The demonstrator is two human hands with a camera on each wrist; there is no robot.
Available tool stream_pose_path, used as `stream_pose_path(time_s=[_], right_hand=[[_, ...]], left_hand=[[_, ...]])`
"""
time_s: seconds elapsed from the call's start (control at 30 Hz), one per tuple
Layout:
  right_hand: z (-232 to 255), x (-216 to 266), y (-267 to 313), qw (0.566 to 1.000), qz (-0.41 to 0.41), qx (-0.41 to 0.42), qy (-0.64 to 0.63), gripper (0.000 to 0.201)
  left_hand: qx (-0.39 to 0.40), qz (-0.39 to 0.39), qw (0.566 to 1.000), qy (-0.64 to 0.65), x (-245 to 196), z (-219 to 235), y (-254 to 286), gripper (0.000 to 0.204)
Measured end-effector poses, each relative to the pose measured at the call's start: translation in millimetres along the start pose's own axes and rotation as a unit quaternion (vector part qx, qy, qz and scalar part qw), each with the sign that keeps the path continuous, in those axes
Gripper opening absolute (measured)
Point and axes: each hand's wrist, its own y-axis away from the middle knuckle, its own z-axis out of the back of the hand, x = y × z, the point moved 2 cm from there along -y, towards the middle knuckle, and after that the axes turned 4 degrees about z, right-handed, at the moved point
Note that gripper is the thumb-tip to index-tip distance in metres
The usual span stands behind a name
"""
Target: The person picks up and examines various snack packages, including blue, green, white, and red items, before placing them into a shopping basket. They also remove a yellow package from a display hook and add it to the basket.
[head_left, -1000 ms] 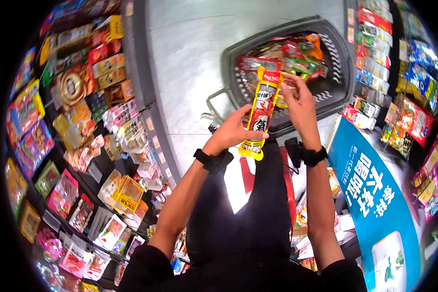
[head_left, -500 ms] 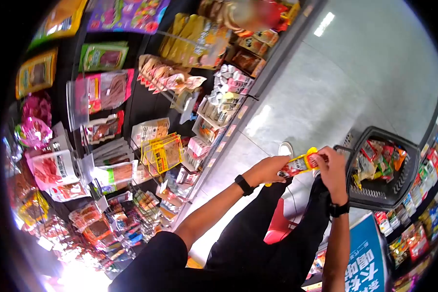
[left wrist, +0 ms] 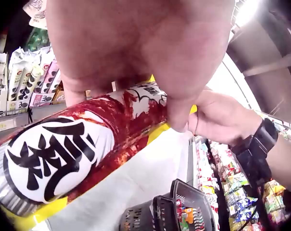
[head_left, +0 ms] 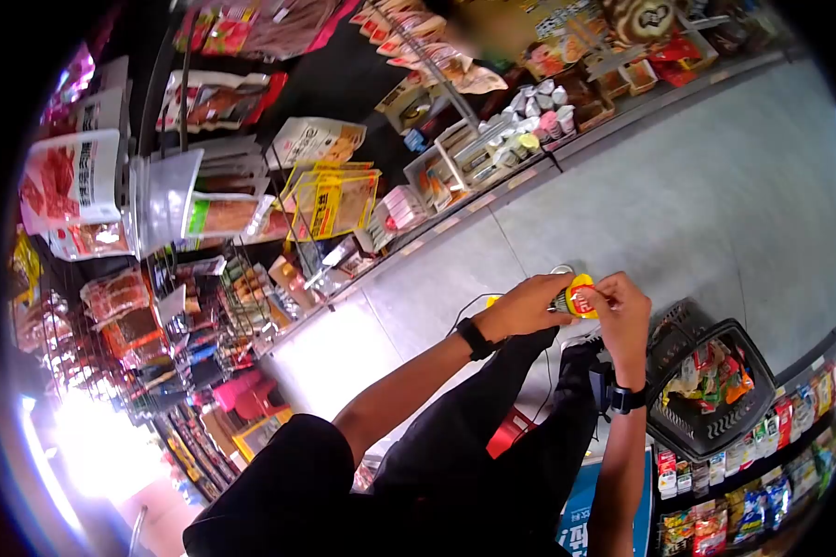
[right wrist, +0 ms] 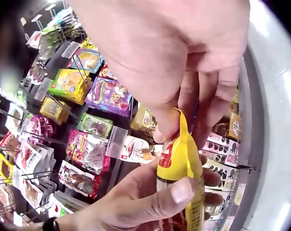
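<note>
- Left hand [head_left: 525, 306]: grip curled round a red-and-yellow snack packet [left wrist: 87, 144].
- Right hand [head_left: 627, 311]: grip pinches its yellow end.
- Black basket [head_left: 715, 429] sits near the right hand.

Head view: high, downward; wrist views: close, sharing packet [left wrist: 85, 144].

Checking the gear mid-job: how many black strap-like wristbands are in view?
2: the left black wristband, just behind the left hand gripping the yellow-and-red tubular snack packet; the right black wristband, just behind the right hand pinching the packet's end. None seems hidden.
</note>
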Motion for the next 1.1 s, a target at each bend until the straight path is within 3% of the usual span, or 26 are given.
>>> stream_pose_path(time_s=[0.1, 0.23, 0.3, 0.4, 0.53, 0.57, 0.7, 0.73, 0.97, 1.1], right_hand=[[9, -8, 5, 1.0, 0.001, -0.011, 0.023, 0.018], [27, -11, 24, 0.999, -0.011, -0.023, 0.028, 0.02], [35, -8, 37, 0.998, -0.014, -0.021, 0.061, 0.02], [48, 15, 53, 0.984, 0.017, 0.05, 0.168, 0.021], [65, 34, 68, 0.979, 0.059, 0.118, 0.157, 0.023], [69, 33, 71, 0.976, 0.074, 0.133, 0.158, 0.024], [80, 42, 95, 0.945, 0.139, 0.176, 0.24, 0.026], [82, 41, 103, 0.942, 0.167, 0.176, 0.23, 0.025], [114, 52, 162, 0.952, 0.15, 0.126, 0.236, 0.019], [131, 35, 178, 0.976, 0.132, 0.041, 0.171, 0.018]], left_hand=[[-0.062, -0.054, 0.996, 0.013, -1, -12, 0, 0.051], [-0.089, -0.073, 0.993, -0.023, 0, -40, 2, 0.052], [-0.052, -0.02, 0.998, -0.03, -13, -47, 8, 0.058], [-0.038, -0.014, 0.999, -0.033, -28, -60, 22, 0.054], [-0.02, 0.005, 1.0, -0.02, -52, -71, 37, 0.038], [0.002, 0.04, 0.998, -0.045, -54, -73, 41, 0.038], [0.022, -0.013, 0.995, -0.095, -74, -79, 53, 0.04], [0.046, -0.012, 0.992, -0.114, -83, -79, 54, 0.04], [0.117, -0.094, 0.985, -0.088, -121, -101, 49, 0.045], [0.203, -0.098, 0.968, -0.106, -124, -120, 29, 0.054]])
